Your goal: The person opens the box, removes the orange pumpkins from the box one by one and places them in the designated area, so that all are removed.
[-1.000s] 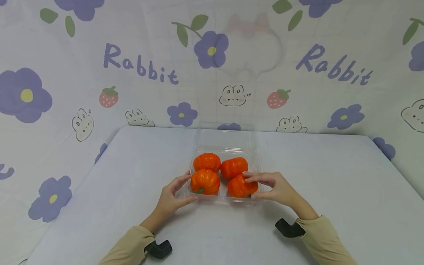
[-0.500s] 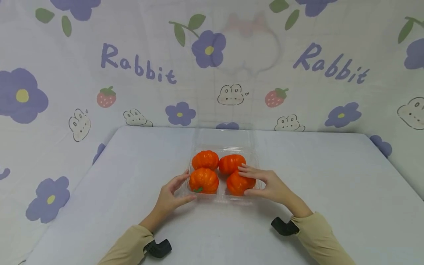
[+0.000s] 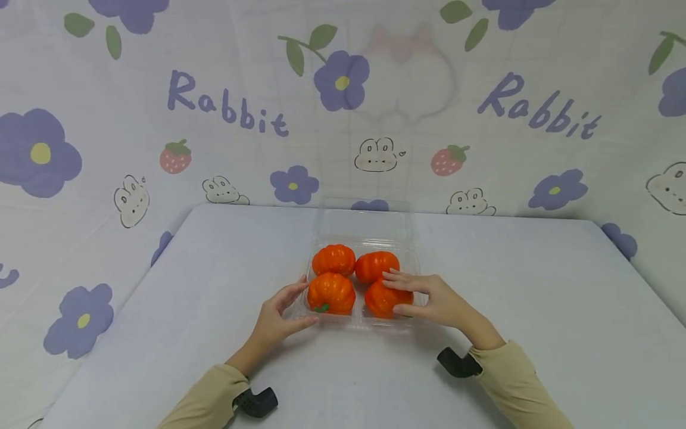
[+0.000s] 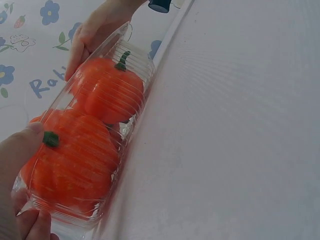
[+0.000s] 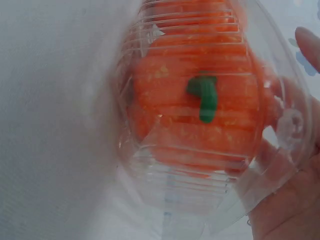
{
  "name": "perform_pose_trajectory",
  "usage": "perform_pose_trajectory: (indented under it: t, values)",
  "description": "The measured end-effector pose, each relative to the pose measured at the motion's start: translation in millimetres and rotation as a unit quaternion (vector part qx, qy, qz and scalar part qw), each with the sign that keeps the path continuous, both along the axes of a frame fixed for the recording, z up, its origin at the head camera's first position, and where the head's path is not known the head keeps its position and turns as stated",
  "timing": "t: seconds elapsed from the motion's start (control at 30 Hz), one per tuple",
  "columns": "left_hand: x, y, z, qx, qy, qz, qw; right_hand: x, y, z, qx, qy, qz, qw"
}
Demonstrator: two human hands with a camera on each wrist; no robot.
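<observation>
In the head view a clear plastic clamshell box [image 3: 360,322] sits on the table with several orange toy pumpkins in it. My left hand [image 3: 274,319] holds the box at its front left corner, thumb at the front wall, beside the front left pumpkin [image 3: 331,293]. My right hand [image 3: 436,301] reaches into the right side and grips the front right pumpkin [image 3: 382,300] between fingers and thumb. Through the ribbed wall in the right wrist view, this pumpkin [image 5: 170,110] shows a green stem. Behind lie a back left pumpkin [image 3: 333,260] and a back right pumpkin [image 3: 376,266].
The box's transparent lid [image 3: 365,223] stands open toward the back. A white cloth covers the table [image 3: 514,268]. Behind it hangs a curtain [image 3: 241,155] printed with flowers and rabbits. Black wrist devices [image 3: 258,403] sit below both sleeves.
My right hand has shifted slightly left and farther over the front right pumpkin, which has moved a little left with it. My left hand stays at the box corner.
</observation>
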State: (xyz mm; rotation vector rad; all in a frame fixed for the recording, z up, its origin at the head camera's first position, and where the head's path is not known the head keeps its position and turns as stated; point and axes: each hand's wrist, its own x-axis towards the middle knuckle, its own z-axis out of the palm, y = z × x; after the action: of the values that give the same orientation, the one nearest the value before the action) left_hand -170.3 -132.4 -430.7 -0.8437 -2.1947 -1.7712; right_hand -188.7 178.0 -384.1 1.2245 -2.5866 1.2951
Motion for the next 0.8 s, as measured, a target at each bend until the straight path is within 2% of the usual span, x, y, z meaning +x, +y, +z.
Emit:
perform_pose_trajectory:
  t: [0.1,0.23,0.47,0.63,0.8]
  values:
    - [0.9,0.7,1.4,0.001,0.003,0.0,1.0,-7.7,5.3,-12.7,0.008,0.004,0.005,0.9999]
    - [0.5,1.1,0.8,0.003,0.001,0.001,1.0,-11.1,9.3,-16.1,0.014,-0.01,0.014,0.9998]
    - [-11.5,-3.3,-20.1,0.002,0.006,-0.002,1.0,-11.6,11.0,-15.2,0.023,0.0,0.03,0.9993]
    - [-12.9,-5.2,-24.4,0.006,0.015,-0.005,0.9999,-12.9,10.9,-17.3,0.033,0.008,0.032,0.9989]
    - [-15.4,-6.1,-28.0,0.012,0.043,-0.008,0.999,-13.5,10.3,-18.0,0.04,0.023,0.035,0.9984]
